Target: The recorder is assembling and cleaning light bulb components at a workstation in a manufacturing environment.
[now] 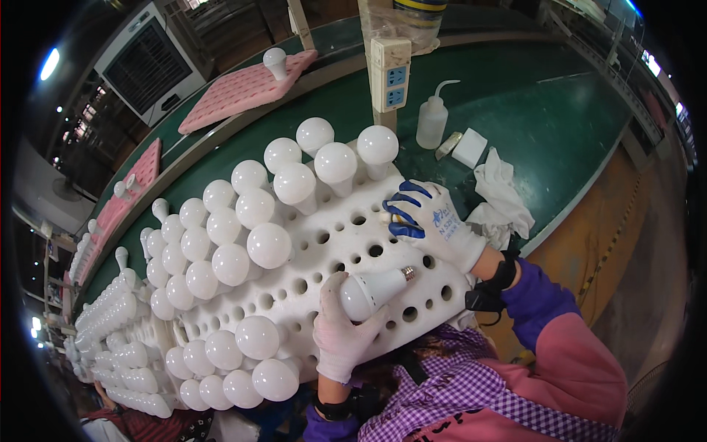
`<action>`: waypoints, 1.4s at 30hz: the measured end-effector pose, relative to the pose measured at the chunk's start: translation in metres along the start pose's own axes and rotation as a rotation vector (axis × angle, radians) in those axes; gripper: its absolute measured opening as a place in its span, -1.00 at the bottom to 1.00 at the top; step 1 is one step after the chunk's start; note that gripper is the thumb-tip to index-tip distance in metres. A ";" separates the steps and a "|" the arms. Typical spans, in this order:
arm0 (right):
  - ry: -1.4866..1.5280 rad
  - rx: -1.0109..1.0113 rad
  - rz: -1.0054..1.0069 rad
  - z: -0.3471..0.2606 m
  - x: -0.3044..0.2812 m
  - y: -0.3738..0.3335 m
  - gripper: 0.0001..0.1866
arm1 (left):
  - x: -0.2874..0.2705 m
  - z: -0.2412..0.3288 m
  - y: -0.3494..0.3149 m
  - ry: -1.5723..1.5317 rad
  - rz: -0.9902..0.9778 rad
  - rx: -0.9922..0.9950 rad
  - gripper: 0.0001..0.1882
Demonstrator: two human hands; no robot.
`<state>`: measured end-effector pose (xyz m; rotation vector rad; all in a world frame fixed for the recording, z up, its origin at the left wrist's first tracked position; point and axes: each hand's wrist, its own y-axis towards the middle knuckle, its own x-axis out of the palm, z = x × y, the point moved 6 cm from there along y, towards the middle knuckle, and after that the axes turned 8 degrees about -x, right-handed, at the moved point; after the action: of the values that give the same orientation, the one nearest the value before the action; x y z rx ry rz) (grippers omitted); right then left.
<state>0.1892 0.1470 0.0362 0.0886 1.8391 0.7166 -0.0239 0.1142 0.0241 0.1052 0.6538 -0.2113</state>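
Note:
My left hand [344, 329], in a pale glove, is wrapped round the white dome of an LED light bulb [365, 293]. The bulb lies tilted, its metal screw base pointing right, above a white foam tray [335, 237] with rows of round holes. My right hand [436, 223] wears a white glove with blue-coated fingers. Its fingers are curled in over the tray's right end, right of the holes, and whatever they hold is too small to name. Several bulbs [294, 184] stand dome up in the tray on the far side, and more bulbs [258, 337] stand on the near side.
On the green table [560, 110] are a squeeze bottle [431, 124], a small white block [469, 148] and a crumpled white cloth [502, 193]. A post with a socket box [390, 77] rises behind the tray. Pink foam trays [239, 92] lie beyond. More bulbs [110, 324] fill trays at left.

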 end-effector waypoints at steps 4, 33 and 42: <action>0.122 0.001 0.047 0.002 -0.001 -0.001 -0.61 | 0.002 -0.001 0.004 -0.038 -0.011 0.025 -0.19; 0.374 -0.231 0.022 -0.061 -0.010 0.002 -0.68 | -0.002 0.007 0.005 -0.057 -0.044 -0.050 -0.19; 0.300 -0.266 0.065 -0.071 -0.028 0.003 -0.70 | 0.000 0.003 0.007 -0.104 -0.068 -0.061 -0.19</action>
<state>0.1367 0.1078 0.0758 -0.1412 2.0115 1.0602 -0.0208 0.1202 0.0267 0.0132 0.5605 -0.2604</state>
